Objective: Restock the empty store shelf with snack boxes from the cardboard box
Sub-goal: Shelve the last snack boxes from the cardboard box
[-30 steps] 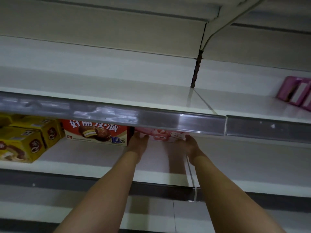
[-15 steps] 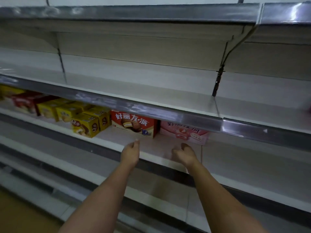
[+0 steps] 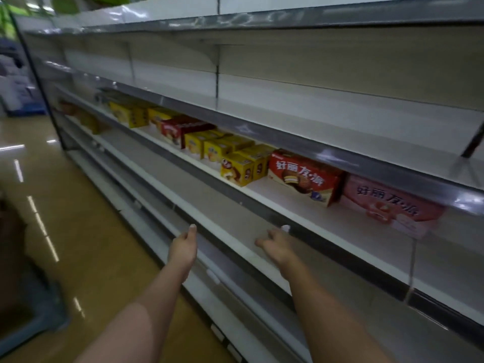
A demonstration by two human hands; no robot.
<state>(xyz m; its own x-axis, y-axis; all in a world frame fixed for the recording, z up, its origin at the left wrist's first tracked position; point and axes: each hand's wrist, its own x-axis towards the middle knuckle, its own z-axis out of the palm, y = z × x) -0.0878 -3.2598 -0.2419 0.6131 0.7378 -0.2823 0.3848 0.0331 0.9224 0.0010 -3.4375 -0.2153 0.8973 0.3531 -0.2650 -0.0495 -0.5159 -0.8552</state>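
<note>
A pink snack box (image 3: pixel 387 205) stands on the white shelf (image 3: pixel 285 203), at the right end of a row. To its left is a red snack box (image 3: pixel 303 178), then several yellow boxes (image 3: pixel 239 169) and a dark red box (image 3: pixel 180 128). My left hand (image 3: pixel 184 244) and my right hand (image 3: pixel 277 243) hang in front of a lower shelf, both empty with fingers apart, well below and left of the pink box. A brown cardboard box (image 3: pixel 10 258) shows at the left edge, mostly cut off.
The shelves above (image 3: pixel 327 119) and below (image 3: pixel 235 231) the stocked row are bare. A shiny tan floor (image 3: pixel 78 244) runs along the aisle on the left. A blue cart or crate edge (image 3: pixel 39 326) sits under the cardboard box at lower left.
Both hands let go of the pink box and drew back from the shelf, dropping lower. The view swung left, bringing the aisle floor and the cardboard box into sight.
</note>
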